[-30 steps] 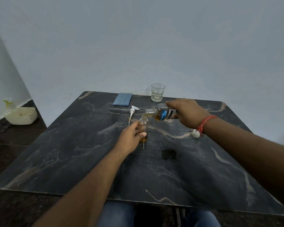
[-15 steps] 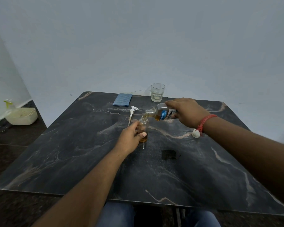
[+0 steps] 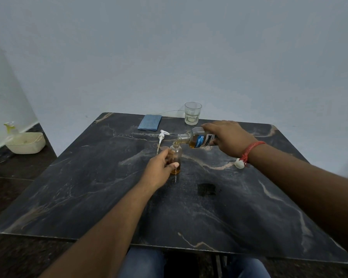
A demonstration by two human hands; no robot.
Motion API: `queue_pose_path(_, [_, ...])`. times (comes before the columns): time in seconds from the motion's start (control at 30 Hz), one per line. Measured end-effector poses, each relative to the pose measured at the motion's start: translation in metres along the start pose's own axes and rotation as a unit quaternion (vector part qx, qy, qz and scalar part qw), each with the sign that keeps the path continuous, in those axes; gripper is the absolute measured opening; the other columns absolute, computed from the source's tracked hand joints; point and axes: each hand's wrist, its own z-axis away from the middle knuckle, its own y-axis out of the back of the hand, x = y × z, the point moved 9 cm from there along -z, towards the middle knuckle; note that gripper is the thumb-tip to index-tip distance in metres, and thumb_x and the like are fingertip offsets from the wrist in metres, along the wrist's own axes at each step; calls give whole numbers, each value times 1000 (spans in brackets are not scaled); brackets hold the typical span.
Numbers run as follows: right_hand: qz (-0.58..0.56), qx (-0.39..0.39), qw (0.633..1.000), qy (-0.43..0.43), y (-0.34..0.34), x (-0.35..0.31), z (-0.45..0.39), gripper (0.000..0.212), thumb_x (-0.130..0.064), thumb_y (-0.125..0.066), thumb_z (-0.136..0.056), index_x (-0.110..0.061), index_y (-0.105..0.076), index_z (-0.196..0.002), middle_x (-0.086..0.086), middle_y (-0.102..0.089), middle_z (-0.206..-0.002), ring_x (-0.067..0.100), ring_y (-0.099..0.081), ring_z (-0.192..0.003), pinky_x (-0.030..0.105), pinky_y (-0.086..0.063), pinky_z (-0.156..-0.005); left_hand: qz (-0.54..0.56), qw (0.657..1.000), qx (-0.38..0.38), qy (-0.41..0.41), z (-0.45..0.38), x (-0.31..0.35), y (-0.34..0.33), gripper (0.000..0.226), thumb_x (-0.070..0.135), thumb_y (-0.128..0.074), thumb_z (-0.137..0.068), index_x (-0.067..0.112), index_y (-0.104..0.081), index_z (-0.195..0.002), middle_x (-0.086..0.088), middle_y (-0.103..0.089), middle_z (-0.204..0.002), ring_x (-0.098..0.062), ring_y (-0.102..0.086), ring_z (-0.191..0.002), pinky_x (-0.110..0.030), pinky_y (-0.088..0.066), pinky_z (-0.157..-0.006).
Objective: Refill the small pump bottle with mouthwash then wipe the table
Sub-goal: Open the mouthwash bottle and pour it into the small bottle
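Observation:
A small clear bottle stands upright near the middle of the dark marble table, with amber liquid in its lower part. My left hand grips it from the left. My right hand holds the mouthwash bottle tipped on its side, its open neck just over the small bottle's mouth, and a thin amber stream runs in. The white pump head with its tube lies on the table behind the small bottle. A white cap lies under my right wrist.
A folded blue cloth and a clear drinking glass sit at the table's far edge. A dark wet patch marks the table in front of the bottles. On the floor to the left stands a cream basket with a spray bottle behind it.
Both hands and both bottles hold nearly the same position. The amber level in the small bottle looks slightly higher.

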Motion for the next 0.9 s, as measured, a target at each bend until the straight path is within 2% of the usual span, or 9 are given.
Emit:
queue_pose_path(0.13, [-46,-8,999,-19,-6,0,6,52,-16,-67,-90,-22,-49,-138,5,-64,-120,26,-57,-112,49,-44,-99,0,1000,-1,1,0,0,0,41,18,-68,-93,35,-55,-128,12,-67,-125,-1,-58,-115,-26,-45,-96])
queue_pose_path(0.23, [-87,-6,996,-36,-11,0,10,46,-17,-69,-88,-20,-53,-132,5,-65,-119,26,-59,-109,46,-46,-96,-1,1000,4,-3,1,0,1,41,18,-68,-93,39,-55,-126,21,-66,-113,10,-56,-101,-15,-41,-84])
queue_pose_path(0.33, [-179,9,980,-83,-22,4,19,41,-9,-69,-86,-16,-56,-125,7,-66,-114,24,-63,-96,43,-54,-85,-2,1000,11,-7,2,2,1,44,19,-69,-93,54,-52,-111,29,-63,-100,19,-56,-92,-13,-40,-79])
queue_pose_path(0.4, [-259,27,956,-132,-34,11,26,40,-6,-69,-87,-15,-56,-124,5,-66,-110,20,-65,-91,32,-56,-75,5,1000,13,-8,2,2,1,43,16,-69,-93,54,-53,-102,26,-67,-101,19,-60,-94,-14,-44,-81])
queue_pose_path(0.47, [-313,45,932,-176,-47,19,35,38,-9,-70,-87,-18,-56,-121,-1,-67,-107,15,-64,-91,18,-49,-71,14,1000,14,-8,2,2,1,41,13,-69,-93,51,-55,-101,20,-70,-105,16,-62,-98,-17,-48,-84])
queue_pose_path(0.53, [-381,51,898,-213,-62,25,43,34,-11,-70,-89,-19,-56,-119,-4,-69,-110,11,-66,-95,19,-50,-77,15,1000,12,-6,3,2,2,41,13,-68,-93,51,-55,-102,22,-69,-104,19,-60,-96,-10,-46,-80])
queue_pose_path(0.63, [-497,62,829,-249,-79,31,53,29,-9,-67,-91,-18,-56,-117,-3,-70,-113,9,-67,-103,28,-54,-90,16,1000,10,-6,3,4,2,40,12,-68,-94,49,-55,-102,28,-65,-96,28,-56,-89,2,-42,-68])
queue_pose_path(0.7, [-554,71,790,-254,-84,33,55,29,-6,-65,-92,-19,-56,-116,-4,-70,-114,9,-67,-106,31,-54,-95,16,1000,8,-10,3,4,2,40,11,-67,-94,47,-54,-105,28,-64,-96,28,-55,-88,3,-40,-67])
queue_pose_path(0.9, [-620,83,733,-266,-94,37,65,34,-3,-62,-93,-24,-55,-119,-8,-70,-112,2,-67,-103,23,-55,-87,16,1000,5,-11,2,4,1,36,12,-67,-94,37,-56,-118,28,-62,-99,26,-56,-87,-1,-42,-70])
